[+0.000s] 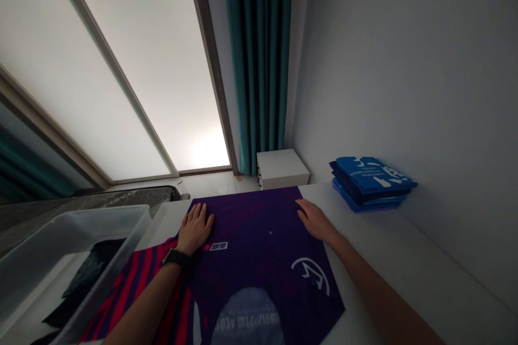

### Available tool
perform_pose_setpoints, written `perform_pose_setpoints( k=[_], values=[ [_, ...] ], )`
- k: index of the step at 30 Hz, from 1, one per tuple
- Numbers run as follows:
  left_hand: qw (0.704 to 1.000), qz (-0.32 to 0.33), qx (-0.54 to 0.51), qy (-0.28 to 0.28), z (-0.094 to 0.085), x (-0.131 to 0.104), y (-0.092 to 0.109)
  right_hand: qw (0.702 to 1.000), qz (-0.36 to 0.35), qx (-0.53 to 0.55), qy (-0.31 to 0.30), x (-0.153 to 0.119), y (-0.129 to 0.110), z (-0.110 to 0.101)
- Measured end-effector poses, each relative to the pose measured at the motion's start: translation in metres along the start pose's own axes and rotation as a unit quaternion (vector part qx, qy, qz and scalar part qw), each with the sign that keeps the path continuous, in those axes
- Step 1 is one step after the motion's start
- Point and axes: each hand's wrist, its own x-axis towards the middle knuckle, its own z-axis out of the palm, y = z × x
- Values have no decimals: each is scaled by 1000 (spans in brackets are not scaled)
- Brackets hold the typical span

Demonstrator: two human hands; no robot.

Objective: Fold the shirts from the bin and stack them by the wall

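A purple shirt [259, 242] with white prints and a red-striped part lies spread on the white table [364, 259]. My left hand [195, 229] rests flat on its far left part, fingers stretched out, a dark watch on the wrist. Across from it, my right hand [314, 218] lies with extended fingers at the shirt's far right edge. Neither hand grips the cloth. Near the bottom of the view a greyish rounded patch with lettering shows on the shirt.
A stack of folded blue shirts [370, 183] sits at the table's right, by the wall. To the left stands a clear plastic bin [133, 221] with dark clothes [87, 275] inside. Beyond the table are a white cabinet [281, 167] and a teal curtain [263, 64].
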Motion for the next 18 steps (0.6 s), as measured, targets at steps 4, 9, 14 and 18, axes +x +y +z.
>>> perform_pose_setpoints(
  k=[4, 9, 14, 18],
  values=[
    [994, 77, -62, 39, -14, 7, 24, 994, 16, 89, 63, -4, 26, -8],
    [966, 207, -154, 14, -29, 16, 93, 988, 38, 118, 90, -15, 36, -11],
    [935, 292, -202, -22, -31, 21, 167, 992, 40, 93, 73, -22, 23, -13],
    [916, 337, -216, -28, -26, 26, 201, 995, 33, 65, 73, -25, 12, -18]
  ],
)
